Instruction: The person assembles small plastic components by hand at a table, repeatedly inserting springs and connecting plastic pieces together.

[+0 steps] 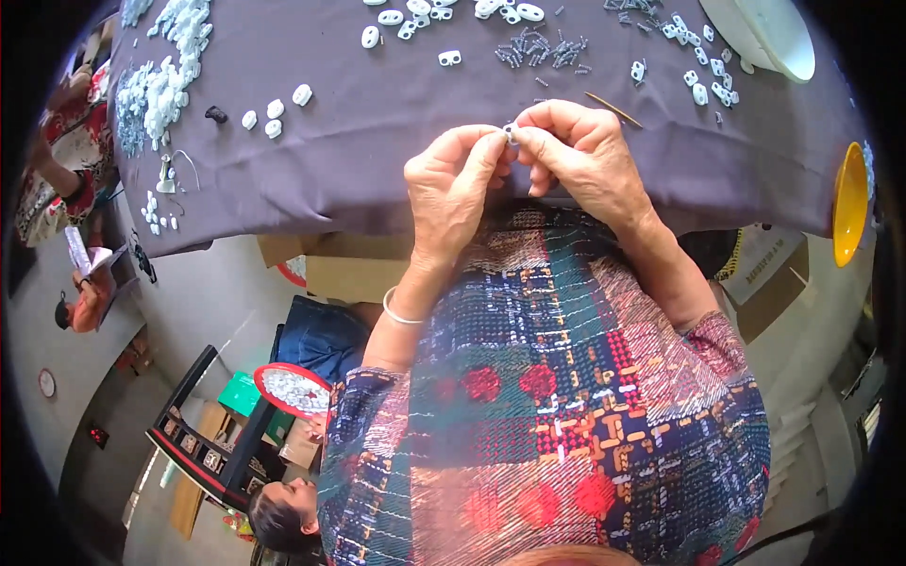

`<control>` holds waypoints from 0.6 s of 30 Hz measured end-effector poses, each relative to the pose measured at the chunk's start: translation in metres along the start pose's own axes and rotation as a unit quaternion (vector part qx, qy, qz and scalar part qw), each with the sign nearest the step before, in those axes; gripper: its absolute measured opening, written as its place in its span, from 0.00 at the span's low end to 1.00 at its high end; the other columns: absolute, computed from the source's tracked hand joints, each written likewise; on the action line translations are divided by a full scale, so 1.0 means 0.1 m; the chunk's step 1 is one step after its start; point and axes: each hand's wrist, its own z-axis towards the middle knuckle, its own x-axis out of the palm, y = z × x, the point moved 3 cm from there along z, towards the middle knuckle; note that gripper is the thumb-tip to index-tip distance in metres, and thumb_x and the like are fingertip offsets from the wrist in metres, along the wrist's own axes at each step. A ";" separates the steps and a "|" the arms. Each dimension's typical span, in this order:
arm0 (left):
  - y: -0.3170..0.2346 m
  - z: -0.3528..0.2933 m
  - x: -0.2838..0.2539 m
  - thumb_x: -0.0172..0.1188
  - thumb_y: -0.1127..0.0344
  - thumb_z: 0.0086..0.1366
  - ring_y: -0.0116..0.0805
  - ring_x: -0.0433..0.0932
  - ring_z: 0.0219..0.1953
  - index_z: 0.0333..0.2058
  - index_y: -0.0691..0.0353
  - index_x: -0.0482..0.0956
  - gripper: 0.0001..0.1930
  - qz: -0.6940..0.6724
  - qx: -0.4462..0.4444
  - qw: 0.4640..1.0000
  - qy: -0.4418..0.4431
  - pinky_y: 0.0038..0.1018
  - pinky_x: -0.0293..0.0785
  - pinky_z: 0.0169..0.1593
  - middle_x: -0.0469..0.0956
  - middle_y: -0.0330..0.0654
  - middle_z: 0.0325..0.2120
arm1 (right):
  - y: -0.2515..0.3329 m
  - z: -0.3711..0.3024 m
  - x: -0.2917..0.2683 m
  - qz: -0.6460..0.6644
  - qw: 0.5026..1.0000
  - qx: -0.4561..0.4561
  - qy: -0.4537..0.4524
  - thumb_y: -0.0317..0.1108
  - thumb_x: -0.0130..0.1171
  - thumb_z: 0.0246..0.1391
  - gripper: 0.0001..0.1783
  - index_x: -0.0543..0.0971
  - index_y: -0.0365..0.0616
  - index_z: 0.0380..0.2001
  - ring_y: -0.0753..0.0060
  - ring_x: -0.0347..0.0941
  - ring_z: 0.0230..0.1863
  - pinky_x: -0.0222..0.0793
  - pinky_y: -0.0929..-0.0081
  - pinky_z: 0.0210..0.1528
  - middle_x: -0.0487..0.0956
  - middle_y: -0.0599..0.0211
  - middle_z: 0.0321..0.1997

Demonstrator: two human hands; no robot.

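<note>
Close to the table's near edge, my left hand (447, 189) and my right hand (593, 160) meet fingertip to fingertip. Both pinch a small white plastic cord lock (511, 133) with a dark hole; the fingers cover most of it. A thin brownish stick (613, 109) lies just beyond my right hand. Farther off is a loose heap of small metal springs (540, 49). A single white two-holed piece (449, 58) rests left of the springs, with several white oval pieces (417, 8) behind it.
A dark cloth covers the table (311, 170). White parts (165, 90) are heaped at far left, near a small black object (216, 114). A white bowl (800, 57) and a yellow dish (848, 205) stand at right. A person (283, 514) sits lower left beside a red-rimmed tray (325, 385).
</note>
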 end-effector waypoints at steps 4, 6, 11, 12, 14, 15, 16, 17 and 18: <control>-0.02 0.02 -0.03 0.53 0.66 0.62 0.23 0.75 0.27 0.34 0.68 0.77 0.10 -0.038 -0.038 0.998 0.036 0.17 0.71 0.29 0.78 0.40 0.25 | -0.05 0.01 -0.03 0.069 0.998 0.009 0.006 0.31 0.55 0.54 0.08 0.76 0.36 0.33 0.87 0.68 0.18 0.69 0.87 0.19 0.75 0.71 0.23; -0.02 0.03 -0.04 0.52 0.65 0.63 0.23 0.75 0.27 0.34 0.68 0.77 0.11 -0.059 -0.052 0.996 0.050 0.17 0.71 0.30 0.78 0.41 0.26 | -0.06 0.01 -0.03 0.090 0.996 0.010 -0.001 0.31 0.55 0.54 0.08 0.76 0.36 0.33 0.87 0.68 0.18 0.69 0.87 0.18 0.75 0.71 0.23; -0.02 0.06 -0.06 0.51 0.65 0.64 0.26 0.76 0.27 0.36 0.69 0.76 0.12 -0.044 -0.058 0.996 0.057 0.19 0.73 0.29 0.78 0.44 0.28 | -0.07 0.01 -0.03 0.098 0.995 0.016 -0.007 0.31 0.55 0.54 0.09 0.75 0.35 0.32 0.87 0.68 0.18 0.69 0.86 0.18 0.75 0.71 0.22; -0.03 0.06 -0.05 0.51 0.65 0.64 0.26 0.76 0.27 0.36 0.69 0.76 0.12 -0.044 -0.055 0.996 0.058 0.19 0.73 0.29 0.78 0.44 0.28 | -0.07 0.01 -0.03 0.097 0.995 0.014 -0.007 0.31 0.55 0.54 0.09 0.75 0.35 0.32 0.87 0.68 0.18 0.69 0.86 0.18 0.75 0.71 0.22; -0.01 0.07 -0.04 0.53 0.67 0.63 0.25 0.76 0.27 0.35 0.69 0.77 0.10 -0.041 -0.069 0.995 0.058 0.18 0.72 0.29 0.79 0.43 0.28 | -0.07 0.02 -0.04 0.089 0.996 0.007 -0.002 0.32 0.55 0.54 0.09 0.75 0.35 0.32 0.87 0.68 0.17 0.69 0.87 0.18 0.74 0.71 0.22; -0.01 0.08 -0.04 0.53 0.67 0.63 0.25 0.76 0.27 0.35 0.69 0.77 0.10 -0.041 -0.067 0.995 0.058 0.18 0.72 0.29 0.79 0.43 0.28 | -0.07 0.03 -0.04 0.088 0.996 0.004 -0.001 0.32 0.55 0.54 0.09 0.75 0.35 0.32 0.87 0.68 0.17 0.69 0.87 0.18 0.74 0.71 0.22; -0.01 0.08 -0.04 0.54 0.68 0.62 0.25 0.76 0.27 0.35 0.68 0.77 0.09 -0.042 -0.067 0.995 0.059 0.18 0.72 0.29 0.79 0.43 0.28 | -0.07 0.04 -0.04 0.085 0.996 0.005 -0.001 0.32 0.56 0.53 0.10 0.76 0.35 0.32 0.87 0.68 0.17 0.68 0.87 0.18 0.75 0.72 0.22; -0.01 0.09 -0.04 0.55 0.69 0.61 0.24 0.76 0.27 0.35 0.68 0.77 0.08 -0.042 -0.067 0.995 0.059 0.17 0.72 0.29 0.79 0.42 0.28 | -0.07 0.05 -0.04 0.081 0.997 0.005 -0.001 0.33 0.56 0.53 0.10 0.76 0.35 0.32 0.86 0.68 0.17 0.67 0.87 0.18 0.75 0.72 0.22; 0.00 0.09 -0.04 0.55 0.69 0.61 0.24 0.76 0.27 0.35 0.68 0.77 0.08 -0.043 -0.065 0.995 0.060 0.17 0.72 0.29 0.79 0.42 0.28 | -0.06 0.05 -0.04 0.080 0.997 0.003 -0.001 0.33 0.56 0.53 0.10 0.76 0.35 0.32 0.86 0.68 0.17 0.67 0.87 0.18 0.75 0.72 0.22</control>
